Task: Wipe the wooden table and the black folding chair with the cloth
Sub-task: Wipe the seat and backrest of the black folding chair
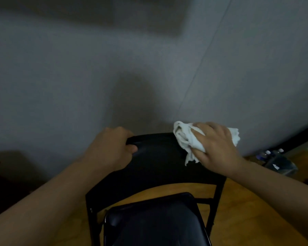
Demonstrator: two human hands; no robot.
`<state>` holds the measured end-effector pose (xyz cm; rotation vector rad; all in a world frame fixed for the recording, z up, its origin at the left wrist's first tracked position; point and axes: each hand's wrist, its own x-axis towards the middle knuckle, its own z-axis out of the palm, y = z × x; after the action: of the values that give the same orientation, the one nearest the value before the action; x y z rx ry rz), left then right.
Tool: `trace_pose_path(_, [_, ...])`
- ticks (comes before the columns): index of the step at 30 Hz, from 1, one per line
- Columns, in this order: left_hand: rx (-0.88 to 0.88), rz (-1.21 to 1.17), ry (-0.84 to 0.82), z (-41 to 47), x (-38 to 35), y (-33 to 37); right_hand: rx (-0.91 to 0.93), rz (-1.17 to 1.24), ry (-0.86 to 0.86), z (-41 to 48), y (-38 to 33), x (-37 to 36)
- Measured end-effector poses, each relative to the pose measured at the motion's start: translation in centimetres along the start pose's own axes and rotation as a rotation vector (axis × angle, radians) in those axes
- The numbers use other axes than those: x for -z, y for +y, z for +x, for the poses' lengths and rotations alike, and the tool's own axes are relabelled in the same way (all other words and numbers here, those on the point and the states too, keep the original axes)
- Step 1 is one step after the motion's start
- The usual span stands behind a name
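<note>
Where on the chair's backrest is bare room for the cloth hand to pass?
The black folding chair's backrest is bare in the middle, between the left hand gripping its top left corner and the right hand holding the crumpled white cloth on its top right corner; those corners are crowded.

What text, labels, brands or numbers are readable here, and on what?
No readable text.
On the clear plastic bottles at the right edge: a pale label patch, too blurred to read.
On the black folding chair and the white cloth: no markings visible.
</note>
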<state>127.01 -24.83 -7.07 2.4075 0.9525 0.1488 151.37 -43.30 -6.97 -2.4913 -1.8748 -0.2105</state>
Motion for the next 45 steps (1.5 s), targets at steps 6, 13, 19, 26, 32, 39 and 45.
trace_pose_path(6, [0.039, 0.035, -0.002, -0.5, 0.2, 0.9, -0.223, -0.038, 0.106, 0.1, -3.6, 0.2])
trace_pose_path(13, [0.048, 0.07, 0.018, -0.7, 0.3, 1.2, -0.015, -0.034, 0.014, 1.7, -8.2, 0.6])
trace_pose_path(19, [0.032, 0.068, 0.024, -0.5, 0.3, 1.2, -0.118, 0.698, 0.187, 2.2, -5.3, 8.0])
trace_pose_path(26, [0.005, 0.017, 0.05, -0.6, 0.0, 0.8, -0.546, 1.476, 0.002, 6.3, -6.3, 8.9])
trace_pose_path(32, [-0.003, -0.017, 0.065, -0.4, -0.5, 0.2, -0.145, 0.137, 0.029, 5.2, -7.2, 4.5])
trace_pose_path(39, [-0.043, -0.02, 0.039, -0.5, -0.4, 0.0, 0.215, -0.092, -0.195, 6.0, -11.7, 1.6])
trace_pose_path(45, [0.026, 0.065, -0.004, 0.1, -0.3, 0.3, 0.009, -0.082, -0.223, 2.5, -3.6, 1.1])
